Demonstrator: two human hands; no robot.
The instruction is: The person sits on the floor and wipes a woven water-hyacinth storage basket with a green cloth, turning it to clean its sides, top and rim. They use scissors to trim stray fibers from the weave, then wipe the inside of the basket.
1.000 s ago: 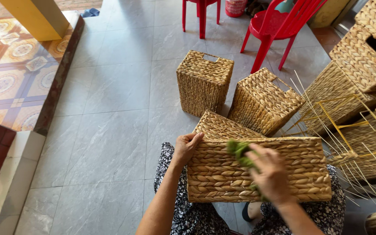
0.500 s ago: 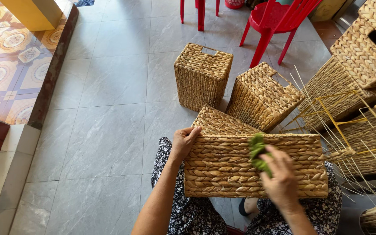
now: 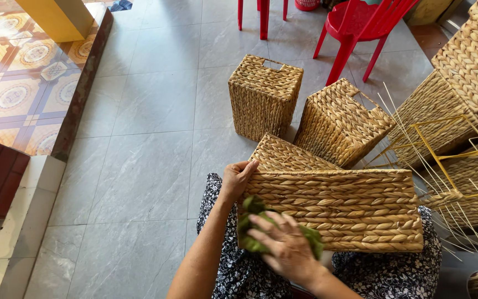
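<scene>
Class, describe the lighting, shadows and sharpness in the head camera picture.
Head view: even daylight, sunlit patch top right on the stacked baskets; soft shadows beneath the red chair; woven basket sharp; right hand with green cloth slightly blurred; edges bow a little.

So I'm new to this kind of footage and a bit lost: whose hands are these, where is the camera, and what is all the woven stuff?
The camera sits on a person's head and looks down, so both arms entering from the bottom belong to that person. They sit on a grey tiled floor with a rectangular woven basket lying across their lap. The left hand grips the basket's left end. The right hand presses a green cloth against the basket's near side. Beyond it stand two finished square baskets, and more are stacked at the right, beside a yellow wire frame and loose pale reeds. Red plastic chairs stand at the top.
</scene>
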